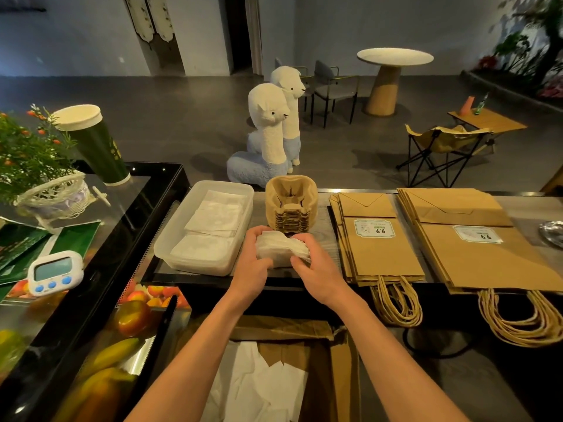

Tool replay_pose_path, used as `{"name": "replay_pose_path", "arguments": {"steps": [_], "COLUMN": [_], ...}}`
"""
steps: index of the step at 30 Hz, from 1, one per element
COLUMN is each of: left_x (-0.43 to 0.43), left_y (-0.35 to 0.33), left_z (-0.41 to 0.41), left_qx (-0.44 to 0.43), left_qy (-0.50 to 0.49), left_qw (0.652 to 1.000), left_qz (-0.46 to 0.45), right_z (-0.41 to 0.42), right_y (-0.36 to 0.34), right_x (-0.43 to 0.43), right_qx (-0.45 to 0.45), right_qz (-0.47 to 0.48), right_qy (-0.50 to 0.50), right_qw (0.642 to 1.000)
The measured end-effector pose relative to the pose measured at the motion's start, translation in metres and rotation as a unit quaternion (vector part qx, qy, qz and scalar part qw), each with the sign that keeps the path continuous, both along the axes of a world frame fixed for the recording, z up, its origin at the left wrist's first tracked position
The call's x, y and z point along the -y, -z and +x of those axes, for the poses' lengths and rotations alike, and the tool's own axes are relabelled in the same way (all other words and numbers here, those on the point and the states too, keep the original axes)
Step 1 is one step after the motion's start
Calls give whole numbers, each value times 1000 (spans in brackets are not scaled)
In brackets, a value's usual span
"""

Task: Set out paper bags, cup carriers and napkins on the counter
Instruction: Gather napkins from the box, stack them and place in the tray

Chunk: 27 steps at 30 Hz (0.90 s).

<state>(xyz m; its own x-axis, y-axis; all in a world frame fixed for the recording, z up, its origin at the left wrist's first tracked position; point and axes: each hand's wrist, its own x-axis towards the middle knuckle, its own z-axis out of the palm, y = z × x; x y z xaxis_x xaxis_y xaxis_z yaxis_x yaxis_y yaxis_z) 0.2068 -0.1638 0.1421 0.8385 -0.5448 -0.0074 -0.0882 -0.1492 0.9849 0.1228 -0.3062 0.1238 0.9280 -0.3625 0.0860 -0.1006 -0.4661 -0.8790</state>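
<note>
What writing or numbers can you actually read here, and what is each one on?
"9.9": white label on the smaller paper bags.
"9.9": second white label on the larger paper bags.
Small print above both numbers: too blurred to read.
Marking on the green cup: too blurred to read.
Print on the green leaflets: too blurred to read.
Screen of the timer: no digits legible.

Right edge cuts the metal dish (553, 235); paper bags' (384, 258) label print illegible.
</note>
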Motion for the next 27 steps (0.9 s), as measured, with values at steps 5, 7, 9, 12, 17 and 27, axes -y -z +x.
{"name": "replay_pose_path", "arguments": {"steps": [5,7,9,12,17,27], "left_x": [1,2,4,5,4,11], "left_y": [-2,-3,-5,-4,-2,-19], "left_z": [0,-2,-6,-8,-4,-38], "left_qx": [-40,-61,-65,-52,-40,-255], "left_qy": [-31,-21,-12,-13,-19,-60], "left_qw": [999,997,997,998,999,930], "left_qz": [-20,-36,-47,-45,-7,-257], "right_z": [-3,-2,-1,0,0,-2], "right_y": [-3,-2,-2,1,6,-2], "right_x": [0,-1,-4,-7,-3,-31], "right_qx": [-1,-1,-1,-1,6,232], "right_qz": [24,39,63,58,-3,-192], "right_qy": [6,12,11,24,23,153], "right_qw": [1000,999,998,998,1000,941]}}
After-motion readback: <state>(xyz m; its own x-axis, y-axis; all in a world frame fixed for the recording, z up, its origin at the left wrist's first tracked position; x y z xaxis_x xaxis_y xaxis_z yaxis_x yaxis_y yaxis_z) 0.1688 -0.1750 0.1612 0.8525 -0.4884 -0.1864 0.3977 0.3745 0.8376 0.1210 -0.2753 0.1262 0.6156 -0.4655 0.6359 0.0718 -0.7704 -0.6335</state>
